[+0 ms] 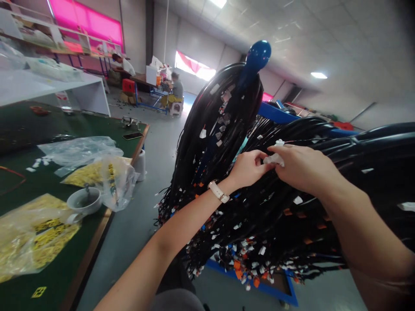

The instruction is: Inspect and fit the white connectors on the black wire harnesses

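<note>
My left hand [248,169], with a white-strapped watch [218,191] on its wrist, pinches a small white piece [274,160]. The fingers of my right hand [300,166] close on the same piece from the other side; whether it is a connector or a tag I cannot tell. Just above sits a white connector [280,142] on a thin wire, by the right fingers. Both hands are in front of thick bundles of black cables [220,125] draped over a blue rack [275,113]. White, orange and blue connectors [240,263] hang at the cable ends.
To the left, a green-topped table [97,242] bears clear bags of yellow pieces [48,233], a white cup [84,201] and a phone [132,135]. The rack's post ends in a blue ball [258,55]. Two people sit at far benches. Grey floor [152,142] runs between.
</note>
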